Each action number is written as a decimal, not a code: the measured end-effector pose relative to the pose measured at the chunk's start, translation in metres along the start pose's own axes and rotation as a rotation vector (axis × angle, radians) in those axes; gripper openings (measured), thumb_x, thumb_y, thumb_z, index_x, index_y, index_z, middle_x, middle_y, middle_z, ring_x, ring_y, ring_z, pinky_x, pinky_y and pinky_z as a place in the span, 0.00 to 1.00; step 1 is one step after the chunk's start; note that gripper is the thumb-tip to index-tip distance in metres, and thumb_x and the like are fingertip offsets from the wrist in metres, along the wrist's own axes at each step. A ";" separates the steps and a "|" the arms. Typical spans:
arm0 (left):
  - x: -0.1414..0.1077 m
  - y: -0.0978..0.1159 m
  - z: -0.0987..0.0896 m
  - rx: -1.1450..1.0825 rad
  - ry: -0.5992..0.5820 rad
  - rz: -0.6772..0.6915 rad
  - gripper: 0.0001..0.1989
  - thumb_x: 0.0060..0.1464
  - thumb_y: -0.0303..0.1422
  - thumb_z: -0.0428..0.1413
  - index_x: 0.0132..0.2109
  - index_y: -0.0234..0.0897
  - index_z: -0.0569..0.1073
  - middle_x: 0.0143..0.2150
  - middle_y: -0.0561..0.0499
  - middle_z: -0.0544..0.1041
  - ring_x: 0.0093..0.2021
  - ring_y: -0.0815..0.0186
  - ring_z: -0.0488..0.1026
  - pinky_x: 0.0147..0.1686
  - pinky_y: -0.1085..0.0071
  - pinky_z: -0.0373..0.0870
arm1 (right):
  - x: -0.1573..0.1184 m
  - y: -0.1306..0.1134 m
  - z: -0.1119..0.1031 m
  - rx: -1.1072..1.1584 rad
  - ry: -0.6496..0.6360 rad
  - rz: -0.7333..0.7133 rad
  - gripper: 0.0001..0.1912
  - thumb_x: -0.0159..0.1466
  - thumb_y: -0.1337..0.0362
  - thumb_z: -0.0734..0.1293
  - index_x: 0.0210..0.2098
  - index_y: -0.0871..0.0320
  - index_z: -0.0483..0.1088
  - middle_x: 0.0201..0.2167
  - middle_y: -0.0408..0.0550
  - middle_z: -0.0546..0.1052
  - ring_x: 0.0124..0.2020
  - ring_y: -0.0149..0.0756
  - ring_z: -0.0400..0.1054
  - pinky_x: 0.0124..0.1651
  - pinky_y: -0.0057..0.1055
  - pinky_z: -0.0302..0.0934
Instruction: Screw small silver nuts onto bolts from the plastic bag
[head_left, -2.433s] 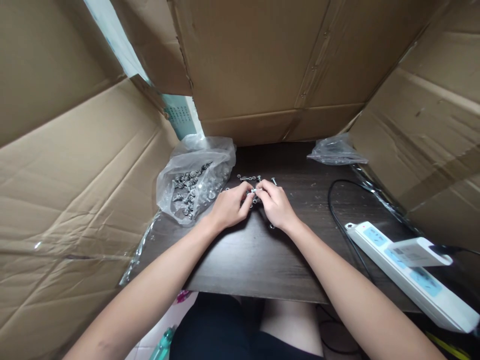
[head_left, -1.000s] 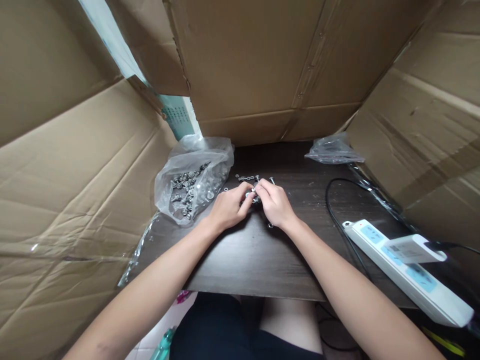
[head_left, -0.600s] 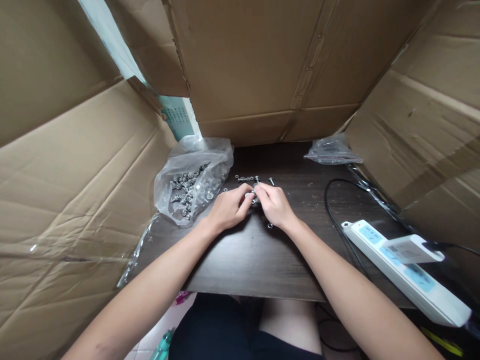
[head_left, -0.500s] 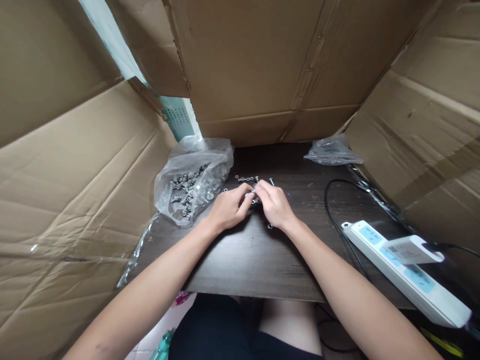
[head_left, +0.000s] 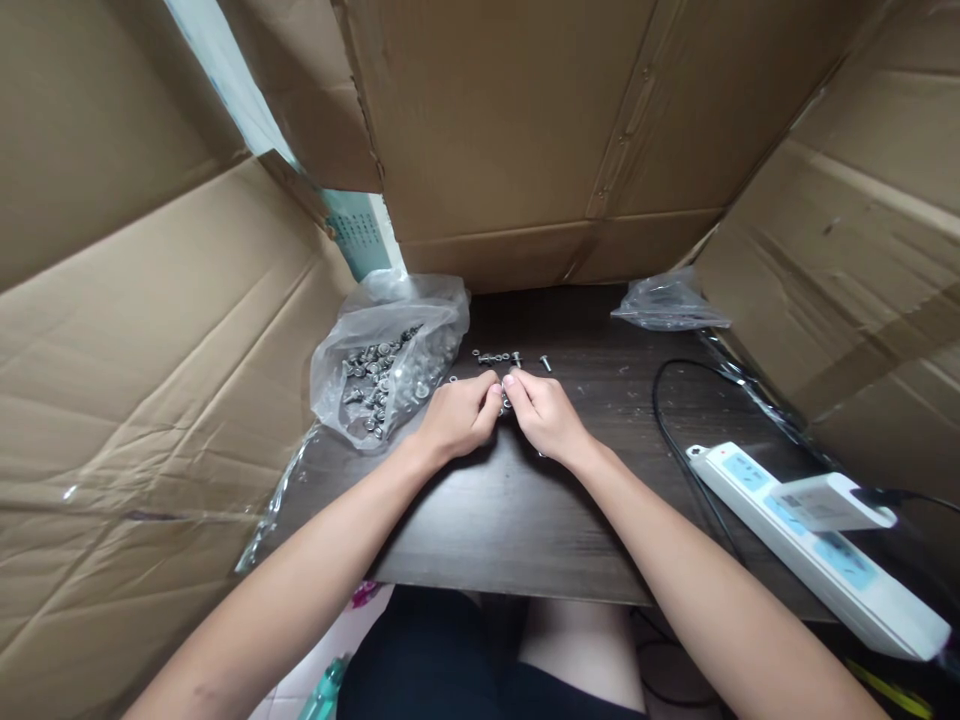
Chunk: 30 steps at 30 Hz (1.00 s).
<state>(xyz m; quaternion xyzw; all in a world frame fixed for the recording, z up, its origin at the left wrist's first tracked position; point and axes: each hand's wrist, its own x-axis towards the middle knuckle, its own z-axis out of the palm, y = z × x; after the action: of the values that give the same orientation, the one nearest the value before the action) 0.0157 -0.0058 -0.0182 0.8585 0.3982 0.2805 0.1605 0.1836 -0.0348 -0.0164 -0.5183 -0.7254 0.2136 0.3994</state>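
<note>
Over the dark table (head_left: 510, 520), my left hand (head_left: 461, 415) and my right hand (head_left: 544, 412) meet fingertip to fingertip. Both have their thumbs and fingers pinched together. Something small sits between them, mostly hidden, so I cannot make out what it is. Small metal nuts or rings (head_left: 506, 404) show just below the fingertips. Beyond the hands lie a metal bolt (head_left: 546, 363), another bolt (head_left: 516, 358) and several small rings (head_left: 475, 353). An open clear plastic bag (head_left: 330, 375) full of metal fasteners (head_left: 384, 350) stands left of my left hand.
A flattened clear bag (head_left: 667, 303) lies at the back right. The white power strip (head_left: 806, 570) has a white plug-in adapter (head_left: 832, 502) on it. A black cable (head_left: 660, 410) curves beside it. Cardboard walls (head_left: 517, 130) surround the table's back and sides.
My fingertips have drawn closer together and now cover more of the small item. My right hand's fingers are more curled. The bolt behind it shows more fully.
</note>
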 end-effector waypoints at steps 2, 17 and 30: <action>0.000 0.001 0.000 -0.010 0.005 -0.003 0.15 0.67 0.38 0.43 0.32 0.39 0.64 0.28 0.50 0.73 0.28 0.62 0.69 0.30 0.68 0.55 | 0.000 0.000 0.000 -0.005 0.003 0.004 0.21 0.73 0.54 0.54 0.25 0.54 0.54 0.22 0.42 0.65 0.24 0.33 0.57 0.32 0.33 0.47; 0.001 0.003 0.000 -0.193 0.077 -0.021 0.14 0.63 0.38 0.47 0.31 0.38 0.68 0.25 0.54 0.68 0.26 0.67 0.64 0.30 0.70 0.57 | -0.001 -0.002 -0.004 0.082 -0.007 -0.036 0.15 0.71 0.59 0.56 0.28 0.54 0.58 0.28 0.44 0.69 0.30 0.36 0.61 0.36 0.34 0.53; 0.002 0.001 0.000 -0.231 0.102 -0.021 0.15 0.65 0.39 0.47 0.32 0.37 0.69 0.26 0.54 0.70 0.27 0.68 0.65 0.31 0.70 0.59 | -0.002 -0.003 -0.004 0.055 0.012 -0.054 0.08 0.69 0.62 0.58 0.33 0.54 0.62 0.34 0.47 0.72 0.34 0.39 0.65 0.39 0.34 0.55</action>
<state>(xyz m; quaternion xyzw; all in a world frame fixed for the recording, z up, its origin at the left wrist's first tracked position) 0.0169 -0.0048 -0.0169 0.8149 0.3796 0.3660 0.2408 0.1857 -0.0385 -0.0127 -0.4885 -0.7307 0.2197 0.4233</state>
